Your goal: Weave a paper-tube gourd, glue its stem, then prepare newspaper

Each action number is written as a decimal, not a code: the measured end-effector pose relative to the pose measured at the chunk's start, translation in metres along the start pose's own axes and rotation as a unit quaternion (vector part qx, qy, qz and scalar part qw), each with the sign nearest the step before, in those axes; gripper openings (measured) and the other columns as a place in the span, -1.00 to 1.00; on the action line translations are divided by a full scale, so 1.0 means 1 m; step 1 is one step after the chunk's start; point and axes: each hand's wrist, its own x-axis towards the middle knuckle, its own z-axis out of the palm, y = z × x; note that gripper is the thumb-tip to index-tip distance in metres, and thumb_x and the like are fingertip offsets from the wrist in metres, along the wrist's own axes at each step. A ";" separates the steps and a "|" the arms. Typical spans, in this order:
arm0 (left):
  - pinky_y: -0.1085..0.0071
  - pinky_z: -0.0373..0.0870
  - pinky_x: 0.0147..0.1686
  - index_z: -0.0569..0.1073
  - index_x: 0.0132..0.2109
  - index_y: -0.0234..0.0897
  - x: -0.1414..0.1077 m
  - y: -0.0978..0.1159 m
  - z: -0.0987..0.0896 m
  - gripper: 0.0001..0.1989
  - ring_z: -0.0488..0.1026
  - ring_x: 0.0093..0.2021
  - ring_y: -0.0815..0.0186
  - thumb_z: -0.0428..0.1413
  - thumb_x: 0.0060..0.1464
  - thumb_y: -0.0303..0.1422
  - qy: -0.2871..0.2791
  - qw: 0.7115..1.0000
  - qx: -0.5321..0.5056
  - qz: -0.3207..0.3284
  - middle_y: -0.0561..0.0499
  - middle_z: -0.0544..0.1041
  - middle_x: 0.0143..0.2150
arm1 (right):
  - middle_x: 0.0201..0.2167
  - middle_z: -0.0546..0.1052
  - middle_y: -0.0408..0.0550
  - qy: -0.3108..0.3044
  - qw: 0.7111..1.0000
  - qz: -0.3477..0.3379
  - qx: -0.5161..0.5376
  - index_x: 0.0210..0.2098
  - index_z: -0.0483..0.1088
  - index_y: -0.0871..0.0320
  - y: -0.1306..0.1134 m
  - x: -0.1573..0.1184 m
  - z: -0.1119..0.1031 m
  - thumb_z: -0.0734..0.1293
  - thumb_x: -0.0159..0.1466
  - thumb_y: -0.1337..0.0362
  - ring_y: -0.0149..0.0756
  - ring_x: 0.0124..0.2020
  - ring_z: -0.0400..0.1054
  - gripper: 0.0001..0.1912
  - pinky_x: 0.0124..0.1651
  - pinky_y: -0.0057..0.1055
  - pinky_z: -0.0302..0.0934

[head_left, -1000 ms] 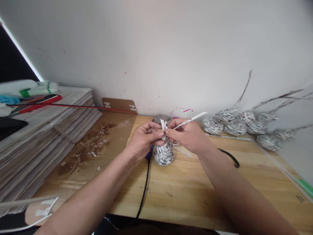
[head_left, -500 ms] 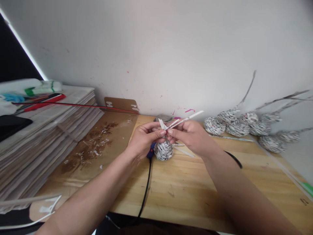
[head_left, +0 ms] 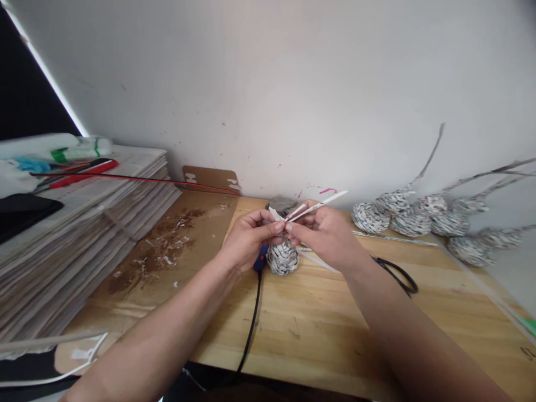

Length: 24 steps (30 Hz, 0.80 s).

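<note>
Between my hands, just over the wooden table, is a small round woven ball of rolled newspaper strips (head_left: 283, 258). My left hand (head_left: 255, 231) is closed, its thumb and forefinger pinching paper strip ends at the top of the ball. Pressed close beside it, my right hand (head_left: 318, 226) also pinches there, thumb against finger. From between the two thumbs a thin rolled paper strip (head_left: 324, 205) sticks out up and to the right, with shorter ends next to it. A dark blue glue gun or similar tool (head_left: 261, 259) with a black cord lies behind my left hand, mostly hidden.
Several similar woven paper balls (head_left: 371, 218) with long stems stand at the right by the wall. A tall stack of newspapers (head_left: 125, 184) fills the left, beside brown cardboard (head_left: 167, 285) littered with paper scraps. A black cable loop (head_left: 397, 273) lies right of my forearm.
The view has shifted slightly, so the surroundings sit a little further right, with more of the black cable loop showing. Both hands keep their pinch on the strips, with only slight finger movement.
</note>
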 end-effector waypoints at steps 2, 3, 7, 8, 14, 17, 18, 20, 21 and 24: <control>0.56 0.53 -0.44 0.51 -0.44 -0.38 0.000 0.001 -0.001 -0.62 0.49 -0.47 0.46 0.51 -0.33 -0.31 0.003 1.000 -0.007 0.001 0.06 0.54 -0.46 | -0.52 0.53 -0.17 -0.003 1.000 -0.009 0.011 -0.34 0.43 0.14 0.000 0.000 0.000 0.43 0.17 0.29 -0.38 -0.48 0.43 -0.89 -0.38 -0.41 0.36; 0.56 0.53 -0.44 0.51 -0.43 -0.38 0.001 0.001 -0.001 -0.63 0.49 -0.46 0.45 0.51 -0.32 -0.31 0.004 1.000 -0.011 0.002 0.05 0.54 -0.45 | -0.50 0.54 -0.17 0.003 1.000 -0.017 0.015 -0.35 0.43 0.15 -0.001 0.000 0.000 0.44 0.16 0.29 -0.39 -0.48 0.43 -0.88 -0.37 -0.41 0.36; 0.55 0.54 -0.46 0.52 -0.40 -0.39 0.002 0.000 -0.003 -0.64 0.50 -0.47 0.44 0.50 -0.29 -0.32 0.005 1.000 -0.017 0.008 0.03 0.56 -0.44 | -0.44 0.56 -0.15 0.017 0.998 -0.064 0.022 -0.35 0.47 0.16 0.001 0.000 0.003 0.46 0.17 0.28 -0.43 -0.46 0.42 -0.89 -0.35 -0.44 0.35; 0.55 0.53 -0.47 0.52 -0.41 -0.40 0.002 0.000 -0.003 -0.64 0.50 -0.48 0.45 0.50 -0.29 -0.32 0.005 1.000 -0.018 0.012 0.03 0.55 -0.44 | -0.43 0.56 -0.15 0.020 0.996 -0.082 0.018 -0.36 0.48 0.16 0.002 0.000 0.004 0.46 0.18 0.29 -0.42 -0.44 0.42 -0.91 -0.34 -0.44 0.35; 0.54 0.54 -0.51 0.52 -0.42 -0.41 0.001 -0.001 -0.004 -0.61 0.53 -0.51 0.41 0.52 -0.34 -0.31 0.001 1.000 -0.016 0.005 0.03 0.56 -0.47 | -0.46 0.55 -0.16 0.043 0.990 -0.129 0.037 -0.38 0.47 0.14 0.011 0.006 0.007 0.53 0.12 0.23 -0.40 -0.43 0.42 -0.81 -0.38 -0.45 0.33; 0.53 0.54 -0.53 0.49 -0.46 -0.40 0.002 0.001 -0.003 -0.58 0.52 -0.54 0.41 0.53 -0.40 -0.31 0.013 1.000 -0.014 0.002 0.05 0.55 -0.50 | -0.49 0.53 -0.23 0.062 0.991 -0.093 0.075 -0.28 0.38 0.11 0.013 0.009 0.006 0.58 0.05 0.21 -0.42 -0.49 0.40 -0.64 -0.43 -0.48 0.32; 0.52 0.55 -0.53 0.49 -0.47 -0.40 0.002 0.002 -0.003 -0.57 0.53 -0.53 0.39 0.54 -0.41 -0.31 0.013 1.000 -0.010 -0.002 0.04 0.56 -0.50 | -0.50 0.53 -0.24 0.053 0.992 -0.079 0.081 -0.23 0.38 0.11 0.014 0.010 0.006 0.59 0.04 0.20 -0.43 -0.51 0.39 -0.60 -0.45 -0.48 0.31; 0.50 0.56 -0.52 0.49 -0.47 -0.41 0.002 0.003 -0.003 -0.56 0.56 -0.51 0.35 0.54 -0.43 -0.29 0.008 1.000 0.000 -0.009 0.02 0.57 -0.47 | -0.48 0.53 -0.23 0.018 0.995 -0.059 0.082 -0.18 0.43 0.13 0.015 0.012 0.005 0.57 0.06 0.18 -0.44 -0.52 0.38 -0.60 -0.46 -0.48 0.31; 0.49 0.56 -0.51 0.50 -0.46 -0.41 0.002 0.003 -0.002 -0.56 0.56 -0.50 0.35 0.54 -0.42 -0.29 0.004 1.000 0.005 -0.010 0.01 0.57 -0.46 | -0.48 0.54 -0.21 0.005 0.995 -0.056 0.080 -0.21 0.47 0.15 0.015 0.012 0.004 0.56 0.08 0.16 -0.45 -0.51 0.37 -0.64 -0.46 -0.48 0.31; 0.50 0.56 -0.51 0.51 -0.45 -0.41 0.001 0.004 -0.002 -0.60 0.56 -0.49 0.36 0.52 -0.36 -0.30 -0.007 1.000 0.011 -0.001 0.02 0.57 -0.46 | -0.49 0.54 -0.16 0.016 0.994 -0.076 0.074 -0.38 0.49 0.17 0.016 0.012 0.005 0.55 0.08 0.14 -0.43 -0.48 0.38 -0.73 -0.41 -0.46 0.33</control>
